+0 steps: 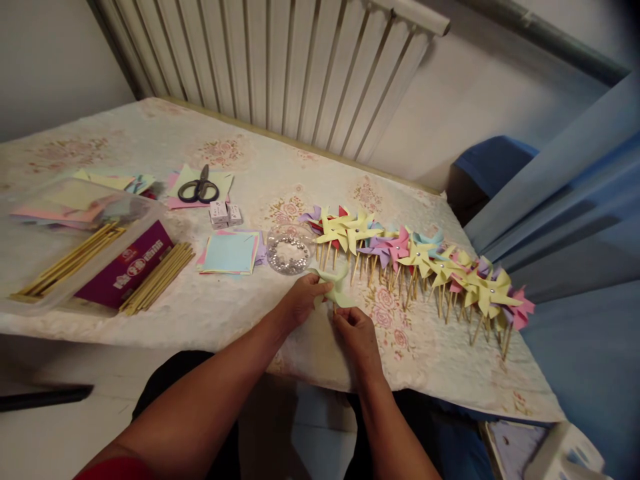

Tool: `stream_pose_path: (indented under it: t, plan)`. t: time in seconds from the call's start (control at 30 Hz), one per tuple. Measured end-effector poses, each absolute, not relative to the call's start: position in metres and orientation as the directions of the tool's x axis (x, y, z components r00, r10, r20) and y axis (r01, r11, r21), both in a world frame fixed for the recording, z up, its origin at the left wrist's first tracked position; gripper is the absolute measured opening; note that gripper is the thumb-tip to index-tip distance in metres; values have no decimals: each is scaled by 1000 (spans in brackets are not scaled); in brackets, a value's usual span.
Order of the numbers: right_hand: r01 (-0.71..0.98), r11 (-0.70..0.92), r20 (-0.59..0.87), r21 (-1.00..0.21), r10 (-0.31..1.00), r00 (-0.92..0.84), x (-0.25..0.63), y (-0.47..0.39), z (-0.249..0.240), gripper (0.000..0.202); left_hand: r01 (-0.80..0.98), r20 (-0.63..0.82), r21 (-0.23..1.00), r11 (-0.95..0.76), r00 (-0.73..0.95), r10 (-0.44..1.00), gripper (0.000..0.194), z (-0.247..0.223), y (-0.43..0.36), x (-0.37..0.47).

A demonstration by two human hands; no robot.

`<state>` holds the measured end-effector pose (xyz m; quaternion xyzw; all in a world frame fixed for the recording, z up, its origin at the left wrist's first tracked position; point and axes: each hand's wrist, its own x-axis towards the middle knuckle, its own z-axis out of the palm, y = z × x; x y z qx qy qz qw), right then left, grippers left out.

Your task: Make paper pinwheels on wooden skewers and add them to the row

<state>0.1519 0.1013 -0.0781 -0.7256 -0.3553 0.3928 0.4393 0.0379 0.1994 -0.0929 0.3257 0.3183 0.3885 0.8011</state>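
A pale green paper pinwheel (pixel 340 287) is held between my two hands near the table's front edge. My left hand (pixel 302 298) is closed on its left side, fingers pinching the paper. Just below the pinwheel, my right hand (pixel 354 327) pinches a thin stick, of which only a short bit shows. Behind them lies a round clear dish (pixel 289 250) of small shiny pieces. A long row of finished-looking pinwheels (pixel 423 257) in yellow, pink, purple and blue stretches to the right, their sticks pointing toward me.
Stacked paper squares (pixel 231 253), small white boxes (pixel 225 214) and black scissors (pixel 201 189) lie left of the dish. Farther left are a plastic bin (pixel 150 212) and bundled sticks (pixel 159 279). A radiator (pixel 280 67) stands behind the table; a blue curtain (pixel 575 233) hangs right.
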Motion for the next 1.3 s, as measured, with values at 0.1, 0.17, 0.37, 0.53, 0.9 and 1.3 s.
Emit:
stream_pose_path:
  t: [0.1,0.17,0.37,0.53,0.9,1.3]
  plan:
    - [172,-357,-255,-918,864,433,152,101,-79,23,-408,-259,771,488,500,827,33,-93,199,37]
    - [166,-360,-263,-918,866,425,153,101,-79,24,-399,-265,776,489,496,827,32,-93,199,37]
    - [130,-371,-285,-920,857,429,151,102,-77,24,-399,-261,775,490,503,824,31,-93,200,37]
    - [140,-376,-286,-916,857,428,151,101,-77,24,-405,-252,774,487,510,823,30,-95,201,38]
    - [160,-376,-280,-912,860,427,151,102,-74,24,-423,-257,757,497,506,823,33,-93,200,38]
    - [142,-378,-288,-915,857,427,149,101,-72,22,-414,-253,769,486,501,827,36,-91,200,38]
